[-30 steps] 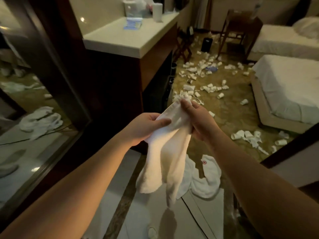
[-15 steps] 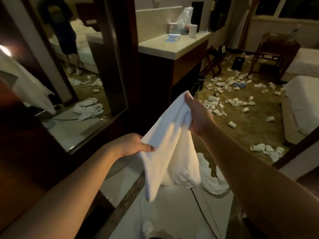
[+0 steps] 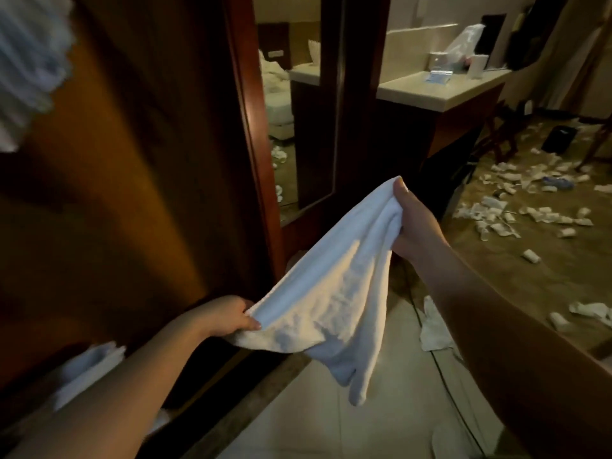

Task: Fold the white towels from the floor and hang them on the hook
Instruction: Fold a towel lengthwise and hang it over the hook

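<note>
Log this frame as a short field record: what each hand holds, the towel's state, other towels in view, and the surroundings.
left hand: grips the lower end of the white towel
right hand: pinches the towel's raised upper end
towel state: stretched between the hands, bunched, one corner hanging
other towel: towel on the floor
hook: not identifiable
surroundings: wooden door; paper cups strewn on the carpet

Dim warm light. Dark wooden door (image 3: 109, 180) at 9 o'clock; wood-framed mirror (image 3: 291, 127) at 12. Pale-topped vanity counter (image 3: 440, 91) at 1 o'clock (plastic bag (image 3: 463, 41) on it). Pale tiled floor (image 3: 390, 415) at 6; brown carpet (image 3: 516, 270) at 3, strewn with crumpled paper cups (image 3: 530, 217).
</note>
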A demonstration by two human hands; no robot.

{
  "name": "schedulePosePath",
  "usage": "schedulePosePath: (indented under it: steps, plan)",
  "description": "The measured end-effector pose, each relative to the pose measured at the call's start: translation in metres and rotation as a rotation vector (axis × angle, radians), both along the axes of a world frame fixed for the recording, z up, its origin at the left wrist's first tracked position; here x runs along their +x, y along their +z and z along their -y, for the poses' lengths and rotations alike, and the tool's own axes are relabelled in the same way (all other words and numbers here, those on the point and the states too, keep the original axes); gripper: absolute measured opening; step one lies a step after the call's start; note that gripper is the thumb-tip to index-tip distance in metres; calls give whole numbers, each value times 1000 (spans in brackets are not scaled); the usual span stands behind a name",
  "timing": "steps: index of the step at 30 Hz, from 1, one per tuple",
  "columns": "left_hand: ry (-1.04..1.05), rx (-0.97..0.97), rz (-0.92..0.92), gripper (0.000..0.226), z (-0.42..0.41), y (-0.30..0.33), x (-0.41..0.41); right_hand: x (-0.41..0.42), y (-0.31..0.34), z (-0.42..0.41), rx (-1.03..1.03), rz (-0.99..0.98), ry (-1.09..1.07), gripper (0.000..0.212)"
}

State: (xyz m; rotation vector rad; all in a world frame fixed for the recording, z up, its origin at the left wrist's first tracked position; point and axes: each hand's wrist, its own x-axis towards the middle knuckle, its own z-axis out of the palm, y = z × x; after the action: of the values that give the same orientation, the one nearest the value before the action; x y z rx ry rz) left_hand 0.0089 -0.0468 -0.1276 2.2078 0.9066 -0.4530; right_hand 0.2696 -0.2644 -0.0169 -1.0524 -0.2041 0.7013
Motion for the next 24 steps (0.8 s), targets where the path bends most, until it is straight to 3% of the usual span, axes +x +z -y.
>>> schedulePosePath:
  steps: [4, 8, 11, 13, 15, 18, 22, 24]
  plan:
    - [110, 30, 76, 14, -19, -1, -104, -73, -1, -13, 25, -98, -22, 58]
    - [484, -173, 454, 3, -36, 26, -191, -118, 4, -18, 79, -134, -2, 64]
    - [725, -377, 719, 11, -42, 48, -241, -145, 5, -23, 40, -109, -35, 70]
    - [821, -514, 897, 34, -47, 60, -265, -161, 7, -30, 3, -69, -51, 70]
    - [908, -586, 1042, 43, -49, 72, -286, -175, 6, -36, -38, -8, -42, 61]
    - [1008, -616, 1134, 45, -45, 88, -311, -189, 3, -45, -134, 109, 43, 54]
    - [1225, -633, 1155, 26, -40, 108, -332, -204, 3, -50, -308, 315, 135, 24]
    - [1314, -626, 1125, 19, -34, 115, -341, -213, -1, -52, -380, 384, 163, 29]
